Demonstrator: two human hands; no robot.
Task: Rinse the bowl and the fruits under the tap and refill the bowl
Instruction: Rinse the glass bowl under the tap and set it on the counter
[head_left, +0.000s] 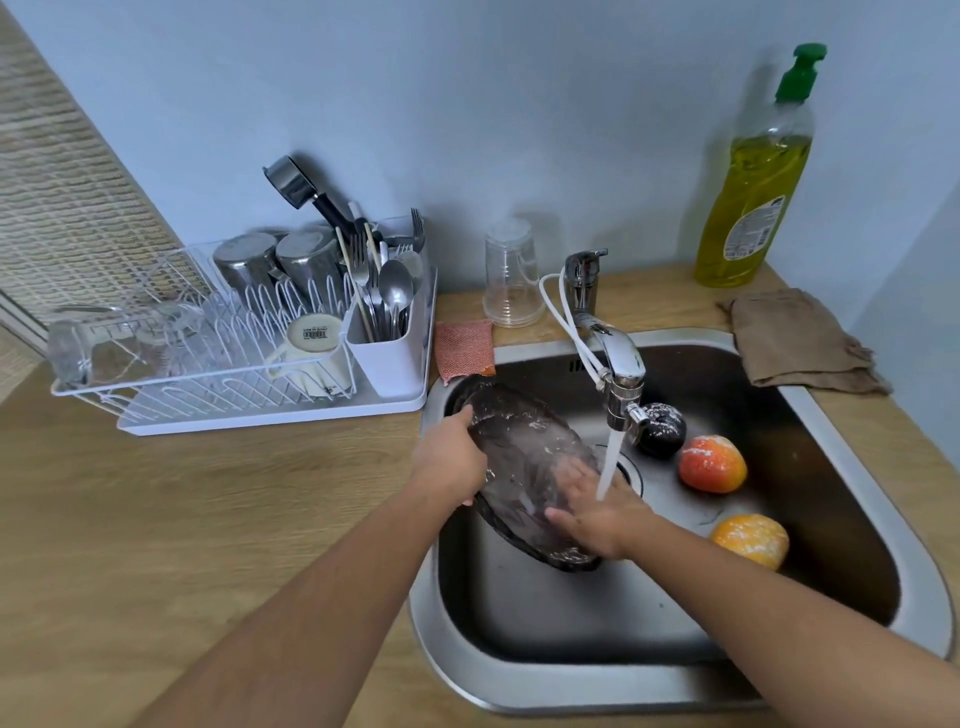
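Pale blue-grey wall (519, 104), plain, evenly lit; light wood-grain tabletop (208, 519) below it; beige woven blind (62, 208) at far left.

Gripped a dark smoky oval glass bowl (519, 457) at its far left rim with the left hand (452, 462), tilted up on edge inside the steel sink (457, 665), hollow facing right. Pressed the right hand (597, 514) flat into that hollow, under water running from the chrome tap (621, 364). Had three white-flecked fruits lying right of the grip, apart from the bowl: a blackish round fruit (665, 431) farthest, a red-orange fruit (711, 464) nearer, an orange-yellow fruit (750, 540) nearest, beside the right wrist.
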